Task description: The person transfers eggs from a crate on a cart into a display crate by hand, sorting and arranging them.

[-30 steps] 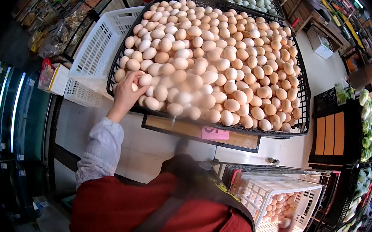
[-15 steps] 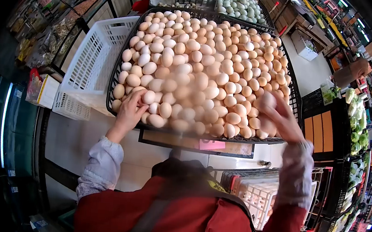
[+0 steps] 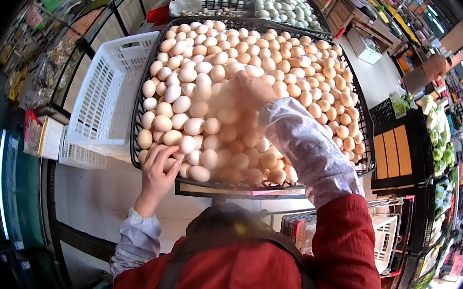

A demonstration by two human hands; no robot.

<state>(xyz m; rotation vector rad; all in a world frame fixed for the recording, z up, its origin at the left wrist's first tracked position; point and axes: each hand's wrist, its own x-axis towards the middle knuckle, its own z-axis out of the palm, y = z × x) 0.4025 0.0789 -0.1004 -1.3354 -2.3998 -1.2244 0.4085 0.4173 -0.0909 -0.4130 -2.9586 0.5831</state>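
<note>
"Eggs point(image 3: 181, 104) fill the black crate point(image 3: 367, 143). Where's the left hand point(image 3: 157, 173)?"

"At the crate's near left corner, thumb and fingers parted, touching eggs. A white basket point(image 3: 105, 93) sits just beside the crate."

"And the right hand point(image 3: 250, 90)?"

"Over the middle of the pile, fingertips blurred; whether it grips an egg, nobody can tell."

A hazy smear blurs the middle eggs point(image 3: 226, 138) and the right hand point(image 3: 250, 90); its fingertips, perhaps on an egg, cannot be made out.
</note>
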